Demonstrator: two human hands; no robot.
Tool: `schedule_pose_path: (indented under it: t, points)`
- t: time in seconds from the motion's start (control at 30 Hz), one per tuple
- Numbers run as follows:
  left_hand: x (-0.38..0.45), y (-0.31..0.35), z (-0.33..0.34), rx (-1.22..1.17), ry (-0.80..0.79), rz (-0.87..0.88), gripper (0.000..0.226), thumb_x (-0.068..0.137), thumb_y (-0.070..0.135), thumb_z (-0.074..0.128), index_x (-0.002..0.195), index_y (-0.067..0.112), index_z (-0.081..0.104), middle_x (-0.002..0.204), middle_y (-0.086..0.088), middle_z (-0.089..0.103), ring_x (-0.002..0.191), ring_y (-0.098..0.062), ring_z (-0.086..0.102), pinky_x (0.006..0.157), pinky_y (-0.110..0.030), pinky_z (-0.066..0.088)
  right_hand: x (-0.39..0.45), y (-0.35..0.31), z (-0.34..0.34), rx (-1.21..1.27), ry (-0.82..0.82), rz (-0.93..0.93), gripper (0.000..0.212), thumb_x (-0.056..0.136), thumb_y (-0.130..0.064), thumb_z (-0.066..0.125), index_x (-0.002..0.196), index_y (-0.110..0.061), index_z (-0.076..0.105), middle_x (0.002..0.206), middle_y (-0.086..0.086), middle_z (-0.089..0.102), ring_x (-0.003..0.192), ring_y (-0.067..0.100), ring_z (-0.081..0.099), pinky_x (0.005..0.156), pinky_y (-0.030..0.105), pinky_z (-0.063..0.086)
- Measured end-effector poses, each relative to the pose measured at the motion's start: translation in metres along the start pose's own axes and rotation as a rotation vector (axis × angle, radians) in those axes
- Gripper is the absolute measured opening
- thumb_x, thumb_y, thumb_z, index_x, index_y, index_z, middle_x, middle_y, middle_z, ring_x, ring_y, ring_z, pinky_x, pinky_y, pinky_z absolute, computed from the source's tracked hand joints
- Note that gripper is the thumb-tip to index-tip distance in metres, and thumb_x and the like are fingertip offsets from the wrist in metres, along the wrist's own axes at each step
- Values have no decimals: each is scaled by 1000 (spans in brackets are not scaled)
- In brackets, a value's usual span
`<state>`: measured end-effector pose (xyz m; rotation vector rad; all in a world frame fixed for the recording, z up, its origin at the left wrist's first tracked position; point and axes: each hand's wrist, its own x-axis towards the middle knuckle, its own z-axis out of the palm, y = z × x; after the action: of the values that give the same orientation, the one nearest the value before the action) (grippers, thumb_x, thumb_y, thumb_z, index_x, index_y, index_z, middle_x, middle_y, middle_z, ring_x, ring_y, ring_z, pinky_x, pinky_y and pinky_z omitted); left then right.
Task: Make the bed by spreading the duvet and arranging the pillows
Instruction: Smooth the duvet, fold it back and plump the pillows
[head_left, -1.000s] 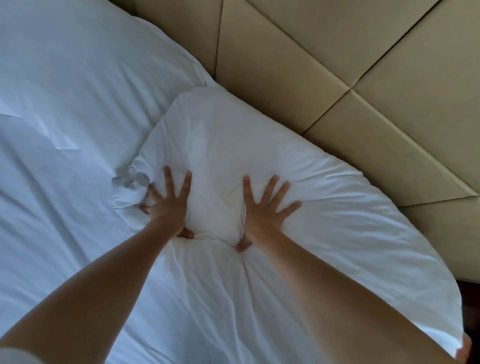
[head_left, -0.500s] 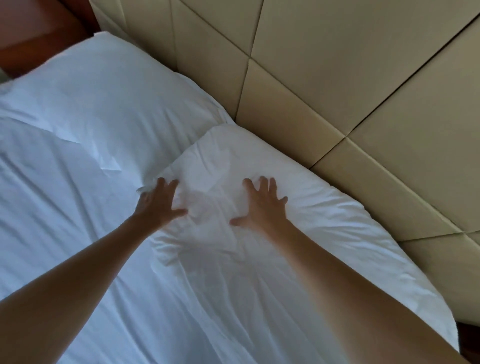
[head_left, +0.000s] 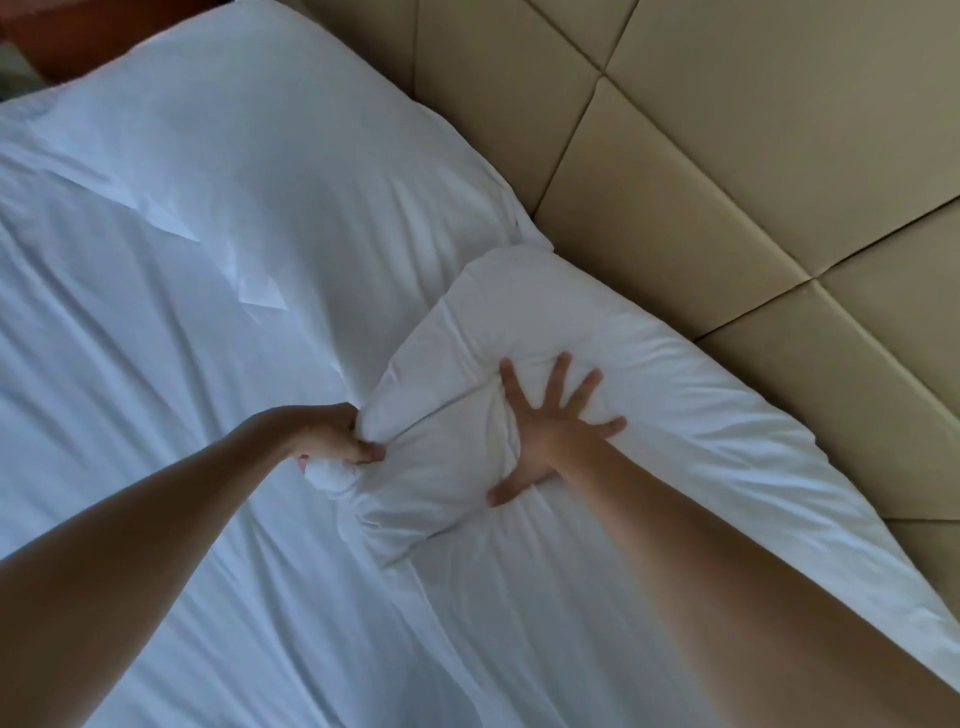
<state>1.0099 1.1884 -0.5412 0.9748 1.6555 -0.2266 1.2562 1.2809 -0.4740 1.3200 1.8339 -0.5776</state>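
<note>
Lying against the padded headboard (head_left: 727, 171) at the head of the bed, the white pillow (head_left: 597, 374) looks light, soft and easily dented, best taken by its corners. The left hand (head_left: 332, 439) pinches a bunched corner in a closed grip; the right hand (head_left: 553, 431) presses down, fingers spread flat.

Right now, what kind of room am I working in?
Most likely a bedroom, possibly a hotel room: a padded tan headboard, white bedding, and a white pillow that the left hand grips while the right hand presses it.
</note>
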Motion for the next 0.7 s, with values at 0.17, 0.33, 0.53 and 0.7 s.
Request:
schedule_pose_path:
  t: [0.17,0.33,0.53,0.7]
  points:
    - [26,-11,-7,29,226,0,97,63,75,72,137,17,45,131,-9,58,117,-30,56,91,-37,47,14,-13,-3,38,32,57,174,29,-64,92,123,-48,-53,126,15,-67,118,53,-54,82,90,-10]
    - [42,-15,-27,-587,261,43,112,64,73,74,149,16,27,142,-13,49,114,-24,58,85,-29,50,28,-17,12,48,142,103,176,28,-62,93,122,-47,-55,130,18,-64,123,52,-51,86,89,-9]
    - [79,18,-66,-1203,529,-97,109,61,76,74,143,11,43,141,-7,52,128,-29,52,106,-38,44,45,-13,23,47,184,99,175,28,-63,92,123,-48,-53,130,17,-64,123,51,-52,85,89,-12]
    - [96,10,-67,-1409,606,0,74,79,42,80,138,8,50,138,-10,57,120,-26,59,99,-34,49,50,-13,24,34,197,105,175,27,-63,92,123,-49,-53,130,16,-64,122,50,-52,84,89,-12]
